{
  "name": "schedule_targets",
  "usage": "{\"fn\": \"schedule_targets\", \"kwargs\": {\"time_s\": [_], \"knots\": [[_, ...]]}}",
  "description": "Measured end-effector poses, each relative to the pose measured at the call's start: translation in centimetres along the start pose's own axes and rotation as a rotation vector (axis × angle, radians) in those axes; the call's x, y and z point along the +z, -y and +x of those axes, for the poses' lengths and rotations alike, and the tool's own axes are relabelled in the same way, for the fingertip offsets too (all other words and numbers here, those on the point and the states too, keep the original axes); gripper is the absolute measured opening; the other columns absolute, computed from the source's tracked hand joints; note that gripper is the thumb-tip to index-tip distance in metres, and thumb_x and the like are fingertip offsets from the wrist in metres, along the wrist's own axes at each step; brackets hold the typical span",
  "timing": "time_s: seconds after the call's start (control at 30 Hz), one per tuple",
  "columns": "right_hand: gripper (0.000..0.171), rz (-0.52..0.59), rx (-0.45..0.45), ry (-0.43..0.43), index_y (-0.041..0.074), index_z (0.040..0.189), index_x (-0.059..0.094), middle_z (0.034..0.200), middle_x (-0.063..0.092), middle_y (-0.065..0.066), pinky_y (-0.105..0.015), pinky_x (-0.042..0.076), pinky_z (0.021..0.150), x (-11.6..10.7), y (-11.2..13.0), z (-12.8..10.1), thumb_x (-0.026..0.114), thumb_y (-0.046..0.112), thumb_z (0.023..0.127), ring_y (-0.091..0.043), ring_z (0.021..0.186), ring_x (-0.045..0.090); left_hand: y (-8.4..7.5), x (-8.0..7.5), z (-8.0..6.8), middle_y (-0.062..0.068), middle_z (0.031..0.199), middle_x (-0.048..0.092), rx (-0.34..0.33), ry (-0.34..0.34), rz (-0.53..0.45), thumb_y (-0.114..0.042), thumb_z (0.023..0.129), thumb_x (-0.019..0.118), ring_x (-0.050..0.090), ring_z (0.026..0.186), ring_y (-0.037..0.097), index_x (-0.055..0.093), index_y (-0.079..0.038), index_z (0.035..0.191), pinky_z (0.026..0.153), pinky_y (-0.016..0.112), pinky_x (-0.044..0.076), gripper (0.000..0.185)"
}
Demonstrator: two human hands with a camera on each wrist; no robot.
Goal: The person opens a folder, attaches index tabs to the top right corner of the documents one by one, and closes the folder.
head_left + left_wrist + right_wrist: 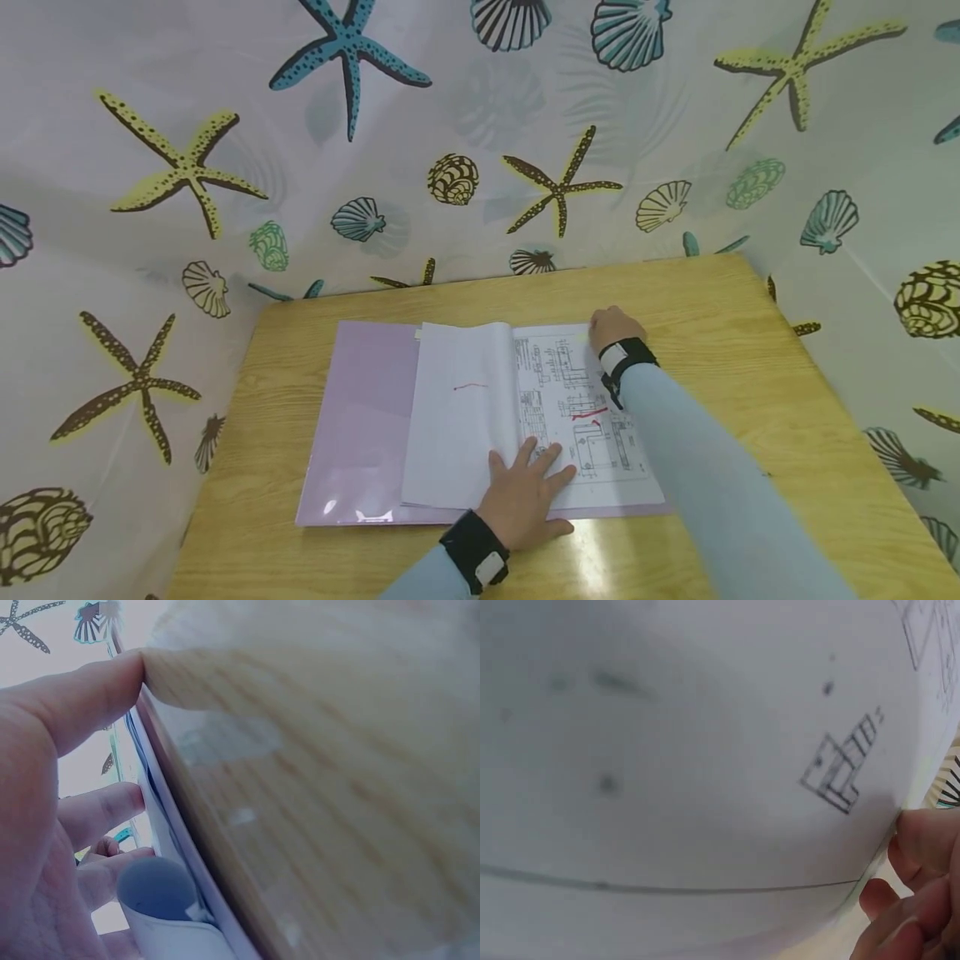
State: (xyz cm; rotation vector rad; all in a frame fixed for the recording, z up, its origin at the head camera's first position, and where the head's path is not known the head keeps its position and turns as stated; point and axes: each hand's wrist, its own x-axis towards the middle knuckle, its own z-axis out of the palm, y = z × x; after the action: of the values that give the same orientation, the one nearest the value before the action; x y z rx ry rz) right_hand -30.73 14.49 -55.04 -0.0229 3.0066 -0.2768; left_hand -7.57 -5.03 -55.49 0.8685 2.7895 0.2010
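A lilac folder lies open on the table, with white sheets inside. Its left-hand page is mostly blank, with a thin red line, and bulges near the fold. The right-hand page carries black technical drawings and red marks. My left hand rests on the lower part of the pages with fingers spread; its thumb reaches past the folder's bottom edge, to the tabletop in the left wrist view. At the page's upper right corner, my right hand has curled fingers, and its fingertips pinch the paper's edge.
The wooden table extends around the folder on all sides. Behind it and at both sides hangs a white cloth printed with starfish and shells. Black bands with small white devices circle both wrists, over pale blue sleeves.
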Motion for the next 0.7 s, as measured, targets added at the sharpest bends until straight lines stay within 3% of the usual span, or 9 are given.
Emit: {"fn": "schedule_targets", "kwargs": {"time_s": [0.13,0.27,0.43,0.57,0.7], "knots": [[0.038,-0.057,0.031,0.026,-0.001,0.111,0.065,0.094,0.059,-0.018,-0.043,0.048,0.056,0.4,0.2,0.4,0.058,0.033,0.095,-0.029,0.069,0.056,0.0,-0.1,0.1,-0.001,0.154,0.033,-0.001,0.012,0.002,-0.069,0.077,0.062,0.027,0.140,0.037,0.047,-0.034,0.143,0.087,0.078,0.029,0.076],[0.064,-0.059,0.060,0.044,-0.004,0.117,0.062,0.101,0.059,-0.021,-0.042,0.050,0.057,0.3,0.6,0.3,0.061,0.053,0.087,-0.029,0.069,0.057,0.0,0.0,0.2,-0.001,0.154,0.032,-0.002,0.016,0.004,-0.070,0.077,0.062,0.027,0.140,0.037,0.047,-0.035,0.142,0.087,0.078,0.029,0.076],[0.097,-0.031,0.009,0.105,-0.006,0.128,0.051,0.110,0.052,-0.023,-0.044,0.052,0.062,0.4,-0.1,-0.2,0.065,0.071,0.073,-0.030,0.073,0.056,0.0,0.1,0.3,-0.002,0.154,0.031,-0.006,0.023,0.011,-0.070,0.077,0.061,0.026,0.140,0.036,0.046,-0.036,0.143,0.088,0.078,0.029,0.076],[0.095,0.041,-0.068,0.179,-0.005,0.134,0.044,0.119,0.049,-0.025,-0.050,0.052,0.071,-0.7,-0.6,-2.1,0.069,0.065,0.074,-0.036,0.084,0.058,-0.1,0.0,0.3,-0.003,0.155,0.031,-0.008,0.018,0.017,-0.071,0.076,0.061,0.026,0.140,0.035,0.045,-0.036,0.143,0.089,0.077,0.029,0.077],[0.087,0.100,-0.135,0.203,-0.003,0.141,0.039,0.134,0.045,-0.028,-0.054,0.051,0.079,-1.7,-0.5,-6.2,0.068,0.054,0.082,-0.041,0.100,0.059,-0.3,0.0,0.2,-0.002,0.155,0.031,-0.016,0.016,0.031,-0.071,0.076,0.061,0.026,0.140,0.035,0.044,-0.036,0.144,0.089,0.077,0.030,0.078]]}}
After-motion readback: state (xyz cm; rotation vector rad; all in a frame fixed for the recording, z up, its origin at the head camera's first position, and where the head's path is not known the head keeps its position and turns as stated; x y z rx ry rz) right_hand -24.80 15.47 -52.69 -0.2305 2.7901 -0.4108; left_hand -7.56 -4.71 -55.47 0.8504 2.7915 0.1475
